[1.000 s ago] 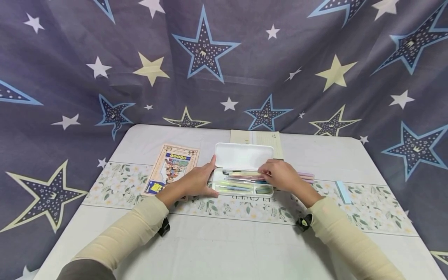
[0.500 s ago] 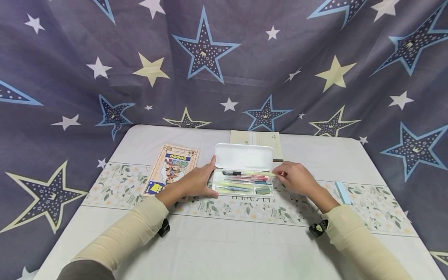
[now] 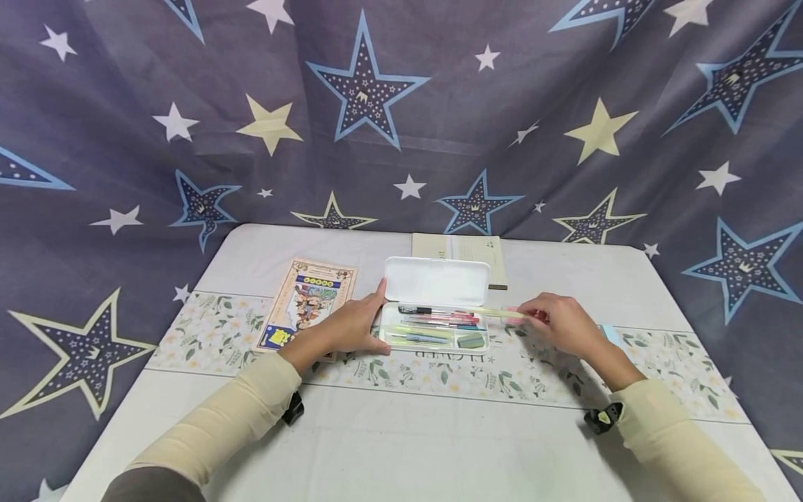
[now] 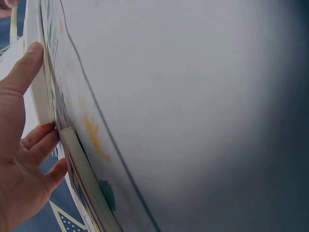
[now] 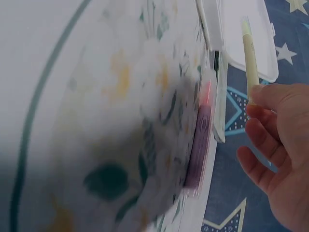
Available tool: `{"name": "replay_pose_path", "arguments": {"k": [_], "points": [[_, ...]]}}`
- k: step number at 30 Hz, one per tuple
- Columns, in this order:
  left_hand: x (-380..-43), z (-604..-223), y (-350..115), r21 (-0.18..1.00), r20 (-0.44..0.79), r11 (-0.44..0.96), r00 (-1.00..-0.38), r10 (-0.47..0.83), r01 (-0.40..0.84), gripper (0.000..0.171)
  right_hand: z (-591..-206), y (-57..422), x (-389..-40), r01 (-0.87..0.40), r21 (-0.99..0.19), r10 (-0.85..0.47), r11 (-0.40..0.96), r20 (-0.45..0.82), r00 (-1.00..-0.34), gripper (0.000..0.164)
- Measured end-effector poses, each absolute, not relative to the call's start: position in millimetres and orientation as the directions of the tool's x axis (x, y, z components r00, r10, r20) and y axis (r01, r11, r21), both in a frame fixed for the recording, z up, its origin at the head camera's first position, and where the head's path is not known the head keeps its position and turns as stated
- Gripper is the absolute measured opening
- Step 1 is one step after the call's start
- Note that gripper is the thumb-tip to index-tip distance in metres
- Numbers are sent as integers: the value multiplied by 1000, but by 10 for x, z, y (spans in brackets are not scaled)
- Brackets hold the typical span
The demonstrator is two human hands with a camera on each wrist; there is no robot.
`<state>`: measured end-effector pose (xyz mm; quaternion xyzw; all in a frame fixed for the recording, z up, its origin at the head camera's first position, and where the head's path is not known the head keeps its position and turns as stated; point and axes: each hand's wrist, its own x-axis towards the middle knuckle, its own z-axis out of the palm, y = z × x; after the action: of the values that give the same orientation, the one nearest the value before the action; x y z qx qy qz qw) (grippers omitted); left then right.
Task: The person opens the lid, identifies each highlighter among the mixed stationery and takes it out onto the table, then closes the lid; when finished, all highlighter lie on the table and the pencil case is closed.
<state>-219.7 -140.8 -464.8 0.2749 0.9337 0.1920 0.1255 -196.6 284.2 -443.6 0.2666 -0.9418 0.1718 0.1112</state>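
Observation:
The white pencil case [image 3: 437, 280] lies with its lid up on the table. Several pens [image 3: 442, 321] fill its long compartment, and a grey-green block [image 3: 470, 340] sits in a small one. At the case's left end rests my left hand [image 3: 354, 324], thumb along the front wall and fingers touching the end and back. My right hand [image 3: 561, 324] pinches a pale yellow pen [image 5: 250, 63] by one end, right of the case; the pen's other end points toward the case. Beneath it, on the table, lies a purple and pink pen [image 5: 200, 140] with a clear cap.
An illustrated booklet [image 3: 310, 300] lies left of the case, partly under my left forearm. Behind the lid is a cream notebook [image 3: 483, 258]. A light blue strip [image 3: 610, 335] lies to the right, partly hidden by my right wrist. A star-patterned cloth [image 3: 401, 167] hangs behind the table.
My right hand has moved from over the case to its right, drawing the yellow pen rightward out of the compartment. My left hand has stayed at the case's left end.

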Motion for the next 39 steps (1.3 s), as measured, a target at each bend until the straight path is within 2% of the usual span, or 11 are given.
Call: {"name": "replay_pose_path", "arguments": {"k": [21, 39], "points": [[-2196, -4658, -1403, 422, -133, 778, -817, 561, 465, 142, -4532, 3319, -1812, -460, -244, -407, 854, 239, -882, 16], [-2177, -4619, -1392, 431, -114, 769, -817, 565, 471, 142, -4649, 3482, -1792, -363, -252, -341, 897, 130, -931, 19]]}}
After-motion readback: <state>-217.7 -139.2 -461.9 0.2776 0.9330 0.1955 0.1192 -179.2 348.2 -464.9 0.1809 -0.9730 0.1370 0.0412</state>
